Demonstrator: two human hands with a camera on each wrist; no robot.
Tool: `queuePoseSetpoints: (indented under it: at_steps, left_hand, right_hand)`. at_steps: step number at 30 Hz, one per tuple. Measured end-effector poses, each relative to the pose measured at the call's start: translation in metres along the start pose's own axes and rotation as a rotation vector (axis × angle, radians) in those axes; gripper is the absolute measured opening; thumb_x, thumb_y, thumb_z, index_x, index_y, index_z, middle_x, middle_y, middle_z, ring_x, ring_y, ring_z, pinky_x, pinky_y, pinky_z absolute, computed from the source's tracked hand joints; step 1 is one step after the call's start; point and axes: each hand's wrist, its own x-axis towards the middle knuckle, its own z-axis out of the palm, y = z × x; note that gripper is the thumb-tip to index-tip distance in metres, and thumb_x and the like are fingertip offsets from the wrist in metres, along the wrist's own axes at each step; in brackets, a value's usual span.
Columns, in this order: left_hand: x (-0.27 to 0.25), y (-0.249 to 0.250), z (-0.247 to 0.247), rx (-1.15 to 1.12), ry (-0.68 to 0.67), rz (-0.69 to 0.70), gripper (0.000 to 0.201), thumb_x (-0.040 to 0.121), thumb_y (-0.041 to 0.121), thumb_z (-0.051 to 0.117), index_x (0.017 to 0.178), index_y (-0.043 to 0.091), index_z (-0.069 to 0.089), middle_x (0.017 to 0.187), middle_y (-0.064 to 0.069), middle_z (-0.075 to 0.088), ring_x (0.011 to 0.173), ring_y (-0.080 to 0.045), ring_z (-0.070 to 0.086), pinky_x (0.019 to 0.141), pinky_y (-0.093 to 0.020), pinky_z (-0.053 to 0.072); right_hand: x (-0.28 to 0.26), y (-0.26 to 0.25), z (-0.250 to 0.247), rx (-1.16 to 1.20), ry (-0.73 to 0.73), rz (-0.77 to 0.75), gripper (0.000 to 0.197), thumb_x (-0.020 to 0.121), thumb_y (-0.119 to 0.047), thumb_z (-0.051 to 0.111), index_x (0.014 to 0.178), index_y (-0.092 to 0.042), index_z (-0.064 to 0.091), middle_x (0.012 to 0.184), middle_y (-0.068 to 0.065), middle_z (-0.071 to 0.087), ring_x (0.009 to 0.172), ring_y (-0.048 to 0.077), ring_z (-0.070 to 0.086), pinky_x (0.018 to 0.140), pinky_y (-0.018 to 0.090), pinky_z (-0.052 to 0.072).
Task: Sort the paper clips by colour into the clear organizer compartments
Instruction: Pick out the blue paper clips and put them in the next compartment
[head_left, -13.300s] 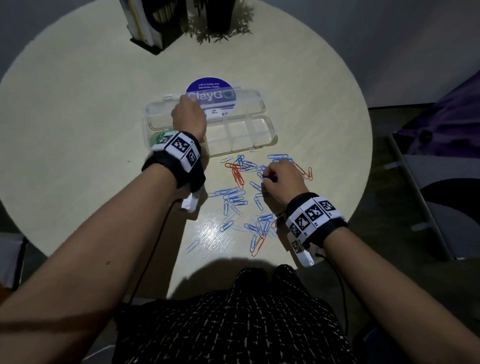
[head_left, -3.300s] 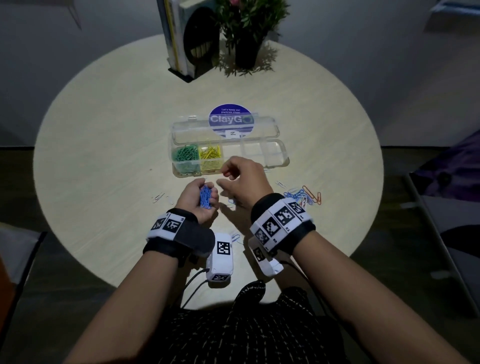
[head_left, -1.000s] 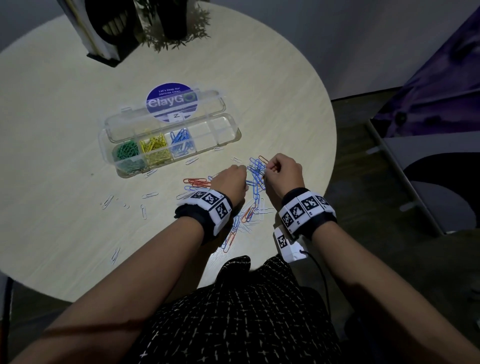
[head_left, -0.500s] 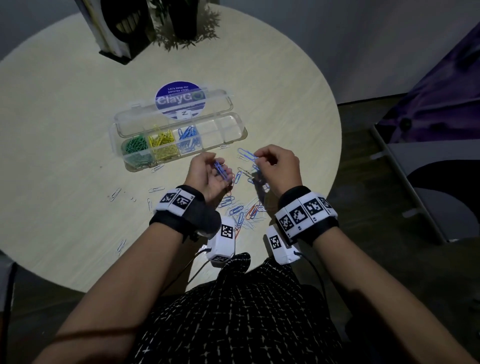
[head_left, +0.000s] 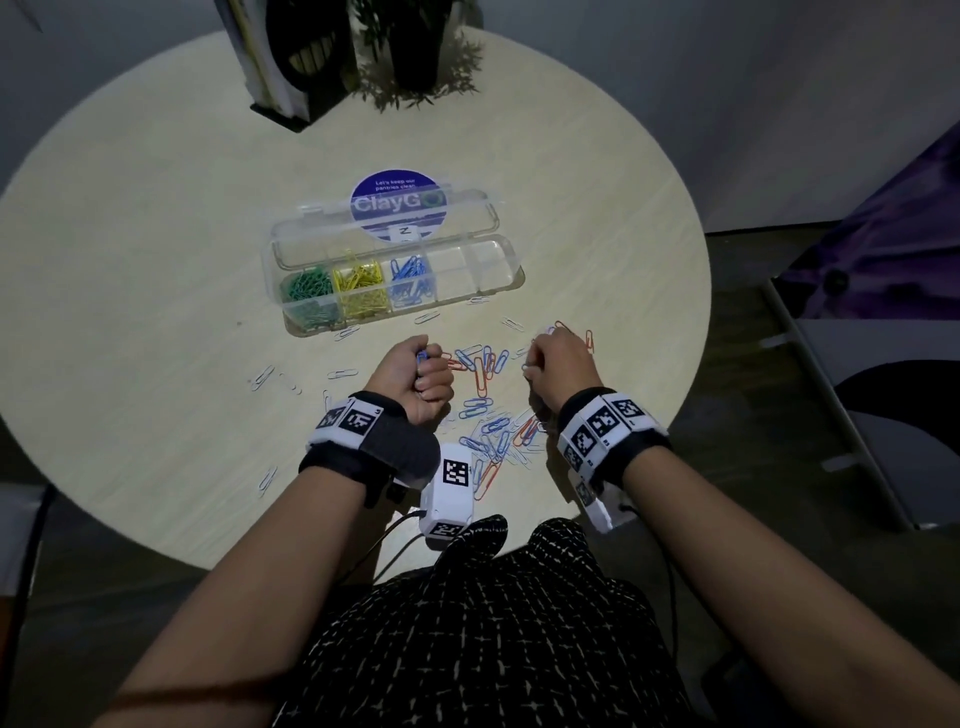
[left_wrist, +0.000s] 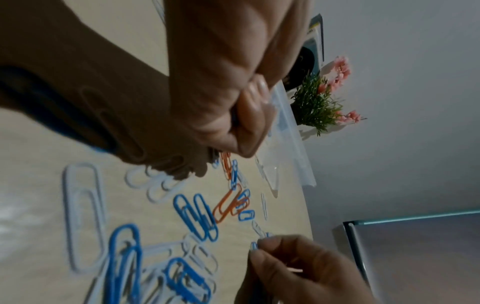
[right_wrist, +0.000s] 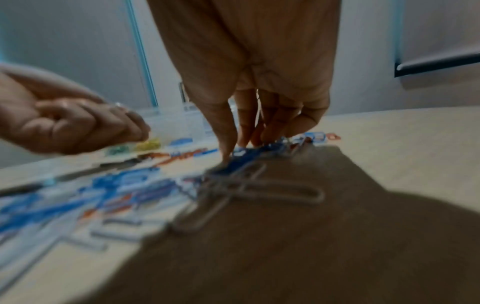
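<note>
On the round pale wooden worktop (head_left: 156, 260) lies a clear plastic organizer box (head_left: 498, 260) with its lid folded open behind it. Its left compartment holds green paper clips (head_left: 307, 287), the next one yellow paper clips (head_left: 361, 280), and the third blue paper clips (head_left: 410, 278); the compartments to the right look bare. A round blue sticker (head_left: 397, 205) shows through the open lid.

Between the box and the person, a loose scatter of blue, orange and white paper clips (head_left: 485, 415) is spread over the worktop, with a few white ones lying apart to the left (head_left: 275, 376).

The left hand (head_left: 413, 379) hovers just above the left edge of the scatter, its fingers curled into a fist round a small bunch of blue clips (head_left: 422, 356), whose ends stick out at the top of the fist. The right hand (head_left: 558, 366) reaches down at the far right edge of the scatter, near some orange clips (head_left: 576, 332). Its fingers (right_wrist: 228, 131) point downward and close together, their tips touching blue clips on the worktop; the blurred right wrist view does not settle whether a clip is actually pinched.

At the far edge of the worktop stand a dark potted plant (head_left: 415, 57) and a dark holder with books (head_left: 291, 62). Both wrists carry bands with black-and-white markers.
</note>
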Motion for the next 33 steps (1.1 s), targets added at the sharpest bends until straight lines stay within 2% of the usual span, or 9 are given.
queuePoseSetpoints:
  at_steps: [4, 10, 16, 19, 23, 26, 28, 30, 33]
  left_hand:
    - [-0.008, 0.007, -0.003, -0.017, 0.061, 0.049, 0.046, 0.101, 0.024, 0.022, 0.059, 0.015, 0.039, 0.028, 0.004, 0.028, 0.02, -0.006, 0.027, 0.026, -0.012, 0.018]
    - [-0.013, 0.008, -0.003, -0.005, 0.188, 0.128, 0.036, 0.101, 0.022, 0.025, 0.073, 0.013, 0.045, 0.03, 0.006, 0.036, 0.024, -0.008, 0.042, 0.033, -0.005, 0.032]
    - [-0.016, 0.007, 0.0, -0.132, 0.174, 0.186, 0.036, 0.101, 0.017, 0.03, 0.073, 0.003, 0.048, 0.037, -0.007, 0.055, 0.033, -0.018, 0.061, 0.042, -0.019, 0.051]
    - [-0.015, 0.005, 0.001, -0.171, 0.148, 0.185, 0.037, 0.101, 0.016, 0.031, 0.073, 0.001, 0.048, 0.042, -0.012, 0.059, 0.038, -0.024, 0.064, 0.045, -0.024, 0.054]
    - [-0.011, 0.002, 0.001, -0.167, 0.16, 0.183, 0.038, 0.101, 0.017, 0.031, 0.071, 0.001, 0.048, 0.041, -0.012, 0.059, 0.038, -0.025, 0.064, 0.043, -0.025, 0.054]
    - [-0.009, -0.002, 0.004, -0.139, 0.159, 0.171, 0.04, 0.102, 0.02, 0.028, 0.074, 0.0, 0.048, 0.045, -0.014, 0.062, 0.05, -0.026, 0.065, 0.052, -0.026, 0.055]
    - [-0.009, -0.003, 0.005, -0.145, 0.145, 0.148, 0.042, 0.103, 0.023, 0.027, 0.073, 0.002, 0.048, 0.054, -0.013, 0.061, 0.059, -0.021, 0.057, 0.058, -0.026, 0.049]
    - [-0.01, -0.002, 0.003, -0.083, 0.154, 0.12, 0.043, 0.102, 0.026, 0.026, 0.068, 0.008, 0.044, 0.052, -0.006, 0.051, 0.043, -0.013, 0.05, 0.042, -0.017, 0.041]
    - [-0.012, 0.005, -0.001, -0.001, 0.11, 0.086, 0.042, 0.101, 0.029, 0.023, 0.063, 0.017, 0.033, 0.034, 0.004, 0.035, 0.023, -0.008, 0.032, 0.03, -0.009, 0.021]
  right_hand:
    - [0.002, -0.009, 0.0, -0.03, -0.021, -0.03, 0.014, 0.088, -0.002, 0.048, 0.084, -0.01, 0.059, 0.105, 0.016, 0.064, 0.105, 0.033, 0.055, 0.088, 0.038, 0.044]
    - [0.011, -0.019, 0.0, -0.125, -0.081, -0.162, 0.016, 0.091, -0.007, 0.052, 0.106, -0.007, 0.06, 0.11, 0.013, 0.065, 0.111, 0.032, 0.052, 0.096, 0.039, 0.036]
    - [0.009, -0.022, -0.001, -0.329, -0.114, -0.164, 0.021, 0.092, -0.012, 0.05, 0.111, -0.006, 0.056, 0.119, 0.015, 0.055, 0.116, 0.032, 0.046, 0.095, 0.042, 0.038]
    - [0.003, -0.025, -0.002, -0.291, -0.094, -0.124, 0.022, 0.09, -0.01, 0.051, 0.111, -0.004, 0.055, 0.116, 0.017, 0.061, 0.112, 0.035, 0.053, 0.092, 0.039, 0.042]
    - [-0.004, -0.038, -0.006, 0.1, 0.028, -0.008, 0.015, 0.085, -0.004, 0.05, 0.095, -0.002, 0.061, 0.102, 0.016, 0.065, 0.102, 0.031, 0.054, 0.085, 0.033, 0.044]
    - [-0.009, -0.063, -0.012, 0.363, 0.047, -0.095, 0.008, 0.08, -0.004, 0.057, 0.084, -0.009, 0.063, 0.082, 0.008, 0.062, 0.09, 0.027, 0.056, 0.084, 0.029, 0.047]
    - [-0.009, -0.075, -0.015, 0.486, 0.022, -0.149, 0.012, 0.077, -0.009, 0.069, 0.081, -0.012, 0.058, 0.071, 0.003, 0.056, 0.073, 0.022, 0.056, 0.075, 0.03, 0.048]
    - [-0.003, -0.075, -0.014, 0.528, 0.063, -0.126, 0.021, 0.076, -0.016, 0.074, 0.08, -0.014, 0.053, 0.065, 0.0, 0.051, 0.063, 0.018, 0.053, 0.066, 0.028, 0.046]
    - [0.008, -0.063, -0.006, 0.355, 0.109, -0.065, 0.01, 0.08, -0.015, 0.066, 0.086, -0.009, 0.06, 0.079, 0.009, 0.062, 0.085, 0.029, 0.062, 0.078, 0.032, 0.048]
